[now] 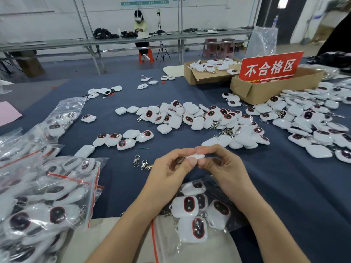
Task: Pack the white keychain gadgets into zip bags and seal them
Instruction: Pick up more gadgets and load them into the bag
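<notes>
Over the near edge of the blue bench point(275, 186), in the head view, both hands meet on one white keychain gadget point(196, 156). The left hand point(169, 168) has its fingers curled and its thumb pressed on the gadget's near edge. The right hand point(224, 166) pinches the other end between thumb and fingertips. So both have hold of the same piece, lifted clear of the bench.

The gadget shows edge-on, with its long axis running left to right across the view. Its metal clasp point(180, 160) sits at the left-hand end. Which way its dark face points, I cannot tell.

How will it handle? It looks a light, stiff plastic shell, smooth and probably slippery, with a loose clasp that will swing and snag. Best taken by the shell's two narrow edges, not by the clasp.

Right below the wrists lies a part-filled zip bag point(218, 211), its red seal strip point(154, 238) towards the person, so the mouth looks to face that way. Filled bags point(47, 196) are stacked at the left, and a loose gadget pile point(199, 118) waits beyond the hands. Two spare clasps point(140, 163) lie just left of the left hand.
</notes>
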